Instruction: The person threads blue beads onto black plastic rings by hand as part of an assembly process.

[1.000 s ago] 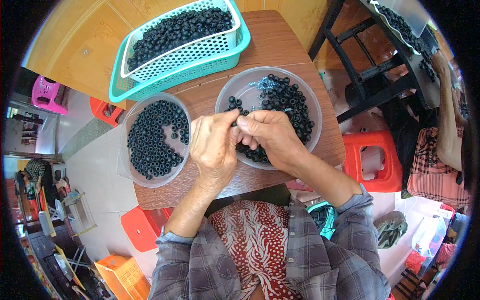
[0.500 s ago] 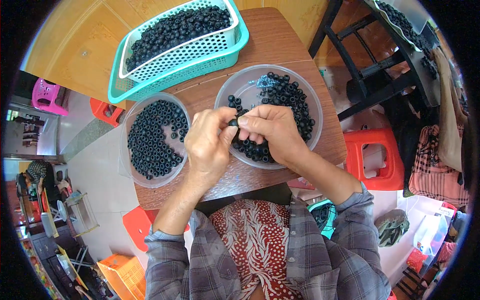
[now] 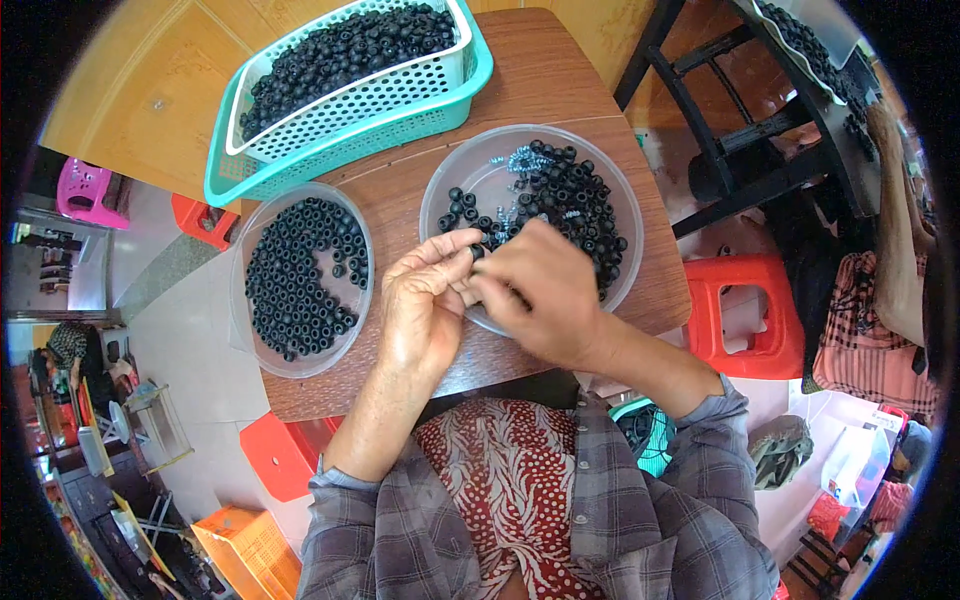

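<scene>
The right hand twisted over near the desk's near edge, grip too blurred to tell, left hand pinching a black bead mid-work!

right hand in a blur

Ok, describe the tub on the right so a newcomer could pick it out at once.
Find the brown table at the upper middle of the view. On its right side stands a round, clear tub of black beads, partly hidden by the right hand. Unlike the left tub, it also shows small silvery-blue coils.
</scene>
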